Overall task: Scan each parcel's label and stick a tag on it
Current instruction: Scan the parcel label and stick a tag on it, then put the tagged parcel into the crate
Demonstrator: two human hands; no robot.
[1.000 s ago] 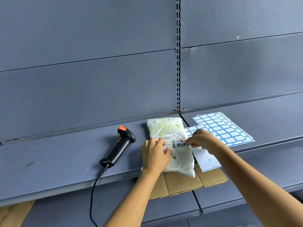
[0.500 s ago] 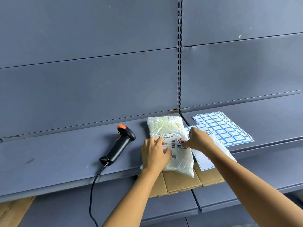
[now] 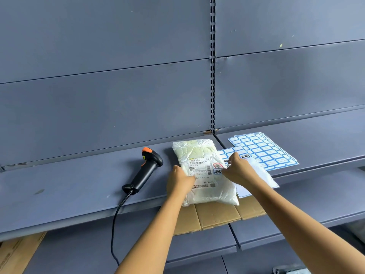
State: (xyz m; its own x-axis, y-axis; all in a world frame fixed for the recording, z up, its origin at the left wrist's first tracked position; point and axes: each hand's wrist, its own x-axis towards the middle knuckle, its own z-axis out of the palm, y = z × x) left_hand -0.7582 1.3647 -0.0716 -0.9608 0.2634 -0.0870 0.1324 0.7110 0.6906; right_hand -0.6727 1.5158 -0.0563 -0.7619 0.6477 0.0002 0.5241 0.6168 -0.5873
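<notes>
White plastic parcel (image 3: 205,186) lies on the shelf (image 3: 79,184) between both hands. Left hand (image 3: 180,179) grips its left edge; right hand (image 3: 238,171), fingers curled, pinches a blue-bordered tag (image 3: 217,171) beside its label (image 3: 197,169). Barcode scanner (image 3: 147,171) lies left, sticker sheets (image 3: 262,151) right.

Showed as a bare, slender left forearm (image 3: 159,232) and a bare, slender right forearm (image 3: 296,218), uncovered along all their visible length up to the wrists, and ended in a bare left hand (image 3: 180,180) and right hand (image 3: 239,172), both seen from the back.

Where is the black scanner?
In the head view, the scanner lies on the shelf, left of the white parcel and the left hand, untouched.
</notes>
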